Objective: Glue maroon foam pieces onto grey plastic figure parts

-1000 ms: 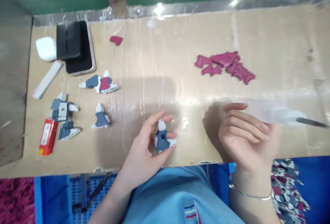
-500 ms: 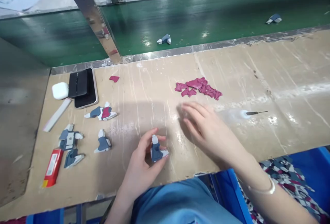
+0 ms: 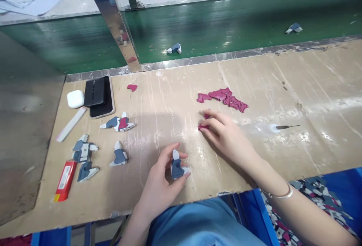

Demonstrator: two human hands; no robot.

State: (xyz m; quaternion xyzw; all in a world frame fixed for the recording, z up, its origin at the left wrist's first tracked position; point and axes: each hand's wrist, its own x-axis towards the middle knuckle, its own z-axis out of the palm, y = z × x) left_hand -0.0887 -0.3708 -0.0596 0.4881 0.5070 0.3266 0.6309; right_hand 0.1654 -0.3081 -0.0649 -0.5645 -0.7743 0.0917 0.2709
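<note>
Holding: blue-grey toy part [image 3: 177,167] gripped in my left hand [image 3: 162,183] fingers; right hand [image 3: 226,134] fingers pinching maroon piece [image 3: 202,126] on tabletop [image 3: 283,87].

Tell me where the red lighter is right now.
In the head view, the red lighter lies at the far left near the front of the table, just left of a grey-blue toy part.

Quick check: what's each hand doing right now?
Left hand: closed on a blue-grey and white plastic toy part.
Right hand: fingers pinching a small magenta plastic piece.
</note>
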